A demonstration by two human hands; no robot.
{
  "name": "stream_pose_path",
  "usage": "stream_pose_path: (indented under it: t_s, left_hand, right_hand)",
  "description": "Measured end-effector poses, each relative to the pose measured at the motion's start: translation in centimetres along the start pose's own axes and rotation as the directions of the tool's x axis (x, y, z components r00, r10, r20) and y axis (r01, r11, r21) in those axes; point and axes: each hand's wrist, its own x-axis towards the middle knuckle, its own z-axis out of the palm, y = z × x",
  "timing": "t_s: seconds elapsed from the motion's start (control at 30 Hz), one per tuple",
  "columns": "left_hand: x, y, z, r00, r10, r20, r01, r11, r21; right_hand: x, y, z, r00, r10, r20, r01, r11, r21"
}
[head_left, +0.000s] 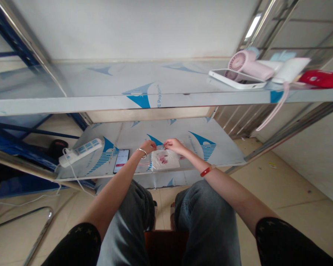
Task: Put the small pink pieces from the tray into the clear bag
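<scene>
My left hand (148, 146), with a bangle at the wrist, is held just above the lower shelf, its fingers drawn together. Close by on the right, my right hand (174, 145) has thumb and fingers pinched. Something small and pale seems to lie between the fingertips, too tiny to name. Right below both hands is a white, crumpled, tissue-like sheet (170, 164). On it sits a small cluster of dark red pieces (163, 159), perhaps beads. A clear bag-like piece with a reddish edge shows partly beside the sheet.
A lit phone (121, 161) lies left of my forearm. Farther left is a white power strip (81, 151) whose cable hangs over the edge. The upper shelf (100, 102) crosses ahead, holding a pink handheld fan (248, 65), a white-framed tablet-like object (252, 85) and a red pouch (323, 79).
</scene>
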Motion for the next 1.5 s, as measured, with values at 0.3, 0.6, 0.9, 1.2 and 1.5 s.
stream_pose_path:
  t_s: [0.3,0.6,0.9,1.2,1.5]
  left_hand:
    - [0.2,0.1,0.3,1.000,0.003,-0.005,-0.003,1.000,0.012]
    - [0.4,0.7,0.4,0.999,0.052,-0.012,-0.053,0.998,-0.024]
    - [0.8,0.2,0.9,0.997,0.077,-0.030,-0.079,0.995,-0.057]
    - [0.4,0.9,0.5,1.000,0.016,-0.012,-0.015,0.999,0.030]
    - [0.3,1.1,0.4,0.999,0.046,0.017,-0.047,0.997,0.054]
  right_hand:
    - [0.6,0.3,0.3,0.996,-0.082,-0.036,0.068,0.957,-0.282]
    - [0.3,-0.4,0.6,0.993,-0.116,0.005,0.112,0.950,-0.292]
    - [0.2,-0.9,0.9,0.993,-0.115,0.010,0.112,0.945,-0.308]
    - [0.2,-0.7,0.8,0.995,-0.101,0.007,0.097,0.936,-0.337]
    - [0.3,-0.7,1.0,0.994,-0.108,0.014,0.106,0.940,-0.325]
